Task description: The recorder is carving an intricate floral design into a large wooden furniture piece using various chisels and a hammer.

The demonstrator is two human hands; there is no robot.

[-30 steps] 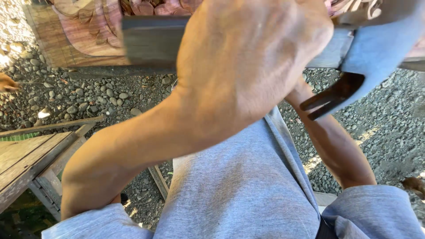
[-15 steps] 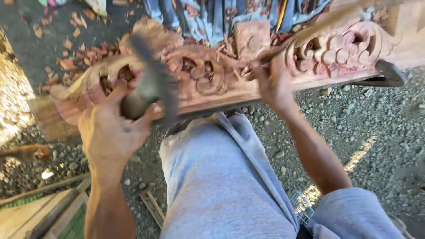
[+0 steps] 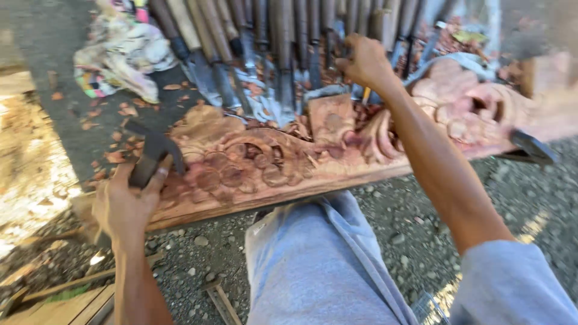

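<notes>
A long reddish wooden panel (image 3: 265, 168) carved with flowers and scrolls lies across the bench in front of me. My left hand (image 3: 123, 204) grips a dark metal hammer (image 3: 150, 157) at the panel's left end, head up. My right hand (image 3: 364, 60) reaches to the far side, among a row of chisels (image 3: 283, 54) with wooden handles, fingers curled around one of them; the grip itself is blurred. My knee in grey trousers (image 3: 313, 265) sits below the panel.
A crumpled patterned cloth (image 3: 123, 57) lies at the back left. Wood chips litter the dark bench top (image 3: 72, 132). Gravel ground (image 3: 397, 216) lies under the bench, with wooden slats (image 3: 66, 301) at lower left. A dark tool (image 3: 530, 147) juts out at the panel's right.
The view has tilted up from my lap to the bench. My left hand lowered the hammer to the panel's left end. My right hand left the carving and reached back to the chisels.
</notes>
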